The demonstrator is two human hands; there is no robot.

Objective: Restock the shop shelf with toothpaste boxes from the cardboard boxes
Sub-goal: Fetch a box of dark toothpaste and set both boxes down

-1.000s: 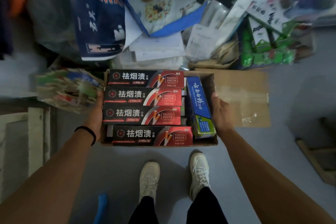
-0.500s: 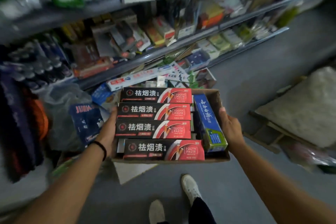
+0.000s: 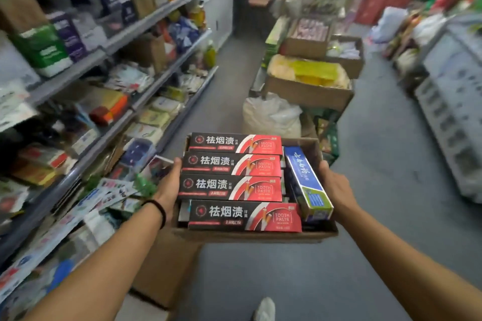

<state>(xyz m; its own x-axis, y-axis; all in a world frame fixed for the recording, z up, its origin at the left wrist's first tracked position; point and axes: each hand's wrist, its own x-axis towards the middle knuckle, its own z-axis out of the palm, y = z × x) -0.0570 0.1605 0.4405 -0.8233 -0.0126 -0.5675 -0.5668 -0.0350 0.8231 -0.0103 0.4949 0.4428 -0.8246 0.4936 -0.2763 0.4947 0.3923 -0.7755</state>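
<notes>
cardboard box (image 3: 255, 236): open, lower centre of frame
toothpaste boxes (image 3: 230, 186): four red-black, flat, stacked rows
blue toothpaste box (image 3: 306, 182): right side, tilted

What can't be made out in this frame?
- Fingers of the left hand and right hand: head view, hidden behind the cardboard box.
- Lower layers of toothpaste boxes: covered by the top row.
- Shelf goods: motion-blurred, labels unreadable.
- Shoe: cut off by the bottom edge.

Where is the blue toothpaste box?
In the head view, the blue toothpaste box lies at the right end of the cardboard box, beside four red and black boxes, near the right hand.
</notes>
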